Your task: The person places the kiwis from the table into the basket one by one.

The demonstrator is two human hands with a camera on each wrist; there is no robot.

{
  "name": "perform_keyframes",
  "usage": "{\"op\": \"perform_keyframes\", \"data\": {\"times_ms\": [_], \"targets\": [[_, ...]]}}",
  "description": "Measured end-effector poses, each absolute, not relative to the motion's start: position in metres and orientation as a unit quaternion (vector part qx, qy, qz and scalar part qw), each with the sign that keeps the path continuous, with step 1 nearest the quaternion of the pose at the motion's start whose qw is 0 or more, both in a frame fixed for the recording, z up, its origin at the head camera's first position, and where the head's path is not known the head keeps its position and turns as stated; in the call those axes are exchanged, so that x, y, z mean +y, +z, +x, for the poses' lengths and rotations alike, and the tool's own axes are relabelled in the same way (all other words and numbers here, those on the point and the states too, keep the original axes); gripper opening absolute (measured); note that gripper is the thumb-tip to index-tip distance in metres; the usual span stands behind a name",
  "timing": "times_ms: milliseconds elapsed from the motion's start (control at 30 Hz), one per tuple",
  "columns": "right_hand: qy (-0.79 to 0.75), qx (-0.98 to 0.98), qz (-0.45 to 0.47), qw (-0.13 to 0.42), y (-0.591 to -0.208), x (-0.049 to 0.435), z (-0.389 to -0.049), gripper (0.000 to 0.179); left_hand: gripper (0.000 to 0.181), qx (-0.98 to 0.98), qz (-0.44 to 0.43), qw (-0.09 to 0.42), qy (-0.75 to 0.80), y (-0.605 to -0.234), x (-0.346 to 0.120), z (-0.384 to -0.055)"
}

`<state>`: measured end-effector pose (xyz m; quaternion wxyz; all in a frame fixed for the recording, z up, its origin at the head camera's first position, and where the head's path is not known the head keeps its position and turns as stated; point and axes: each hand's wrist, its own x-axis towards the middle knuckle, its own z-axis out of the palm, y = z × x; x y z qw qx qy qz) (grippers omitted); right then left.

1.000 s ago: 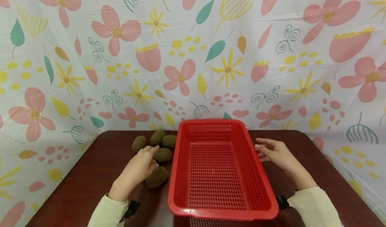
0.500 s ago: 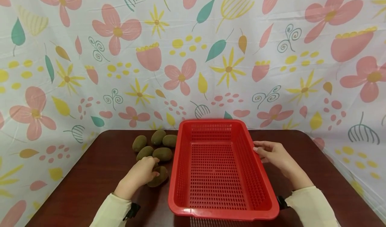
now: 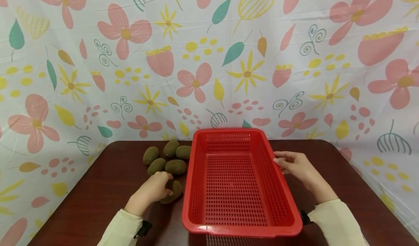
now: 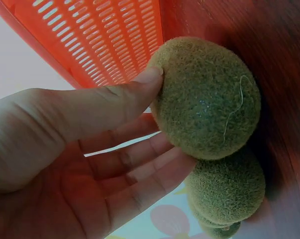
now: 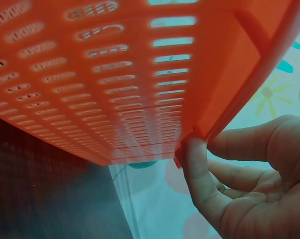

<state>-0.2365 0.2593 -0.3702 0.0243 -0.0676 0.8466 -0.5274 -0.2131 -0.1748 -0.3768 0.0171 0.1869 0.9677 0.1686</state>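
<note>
Kiwifruit (image 3: 175, 192) pinched by the left hand (image 3: 154, 189) lies just beside the slotted plastic basket (image 3: 242, 231), whose right rim the right hand (image 3: 297, 167) grips, grainy tabletop (image 3: 98, 195) running out both sides, five more fuzzy ovals (image 3: 175, 167) behind, then flowered cloth (image 3: 209, 31).

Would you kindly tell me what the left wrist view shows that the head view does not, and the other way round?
Only the left wrist view shows a thin pale strand on the nearest kiwifruit, and the palm side of the left hand.

Only the head view shows the right hand at the rim of the red basket, the basket's perforated floor from above, and the pale sleeves.

Both share the left hand, kiwifruit, part of the basket, the dark table and the floral backdrop.
</note>
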Motion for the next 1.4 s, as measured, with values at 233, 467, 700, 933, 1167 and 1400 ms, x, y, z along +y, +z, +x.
{"op": "perform_keyframes", "data": {"times_ms": [233, 467, 700, 933, 1167, 1400], "targets": [[-0.533, 0.843, -0.07, 0.024, -0.371, 0.259, -0.237, 0.055, 0.033, 0.966, 0.178, 0.038, 0.184, -0.377, -0.175, -0.212], [-0.536, 0.842, -0.061, 0.029, -0.37, 0.259, -0.239, 0.056, 0.038, 0.966, 0.171, 0.061, 0.183, -0.371, -0.176, -0.213], [-0.538, 0.841, -0.057, 0.033, -0.369, 0.259, -0.24, 0.057, 0.038, 0.963, 0.184, 0.091, 0.173, -0.368, -0.175, -0.221], [-0.536, 0.842, -0.054, 0.038, -0.369, 0.258, -0.239, 0.056, 0.043, 0.957, 0.209, 0.119, 0.161, -0.37, -0.174, -0.228], [-0.537, 0.841, -0.053, 0.038, -0.368, 0.257, -0.239, 0.055, 0.044, 0.952, 0.237, 0.117, 0.155, -0.368, -0.176, -0.231], [-0.54, 0.84, -0.049, 0.038, -0.369, 0.259, -0.239, 0.056, 0.043, 0.948, 0.238, 0.119, 0.176, -0.357, -0.182, -0.234]]}}
